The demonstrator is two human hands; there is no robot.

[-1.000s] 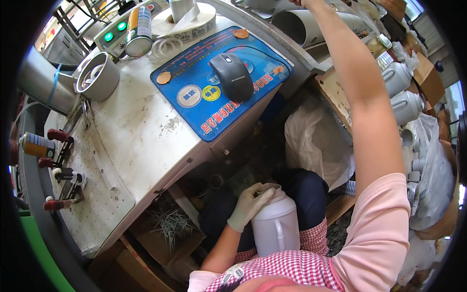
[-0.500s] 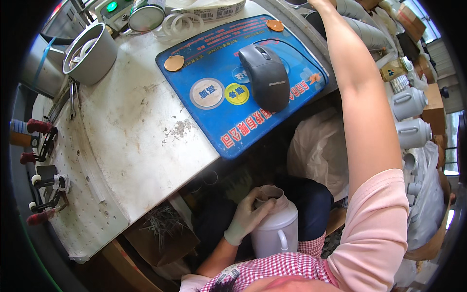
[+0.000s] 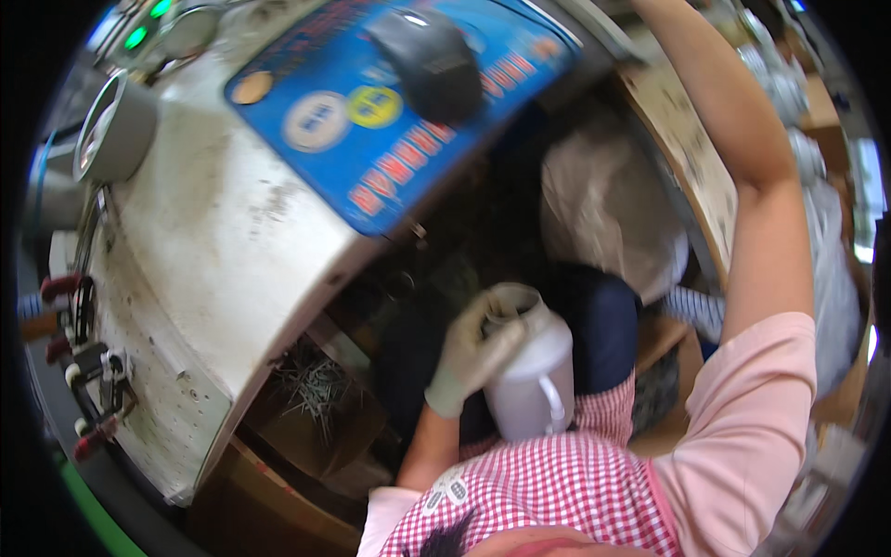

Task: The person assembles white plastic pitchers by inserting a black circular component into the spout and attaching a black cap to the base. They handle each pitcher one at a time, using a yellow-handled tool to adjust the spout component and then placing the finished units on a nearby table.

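Observation:
In my lap stands a light grey plastic jug (image 3: 535, 387) with an open round neck and a side handle. My left hand (image 3: 471, 351), in a pale thin glove, is closed on the jug's neck, fingers at the rim and thumb across the shoulder. What is inside the jug cannot be made out. My right forearm (image 3: 752, 121) reaches far forward past the right of the bench, and its hand lies beyond the top edge of the picture.
A white worktop (image 3: 241, 213) carries a blue mouse pad (image 3: 339, 176), a black computer mouse (image 3: 432, 70) and a grey round tub (image 3: 130, 130). Toggle clamps (image 3: 97, 390) line its left edge. Thin metal pieces (image 3: 320, 385) lie in a box below. A plastic bag (image 3: 603, 204) hangs ahead.
The view has shifted and blurred, with the bench sliding up and left in it. A pale board at the right now shows. My left hand keeps its hold on the jug.

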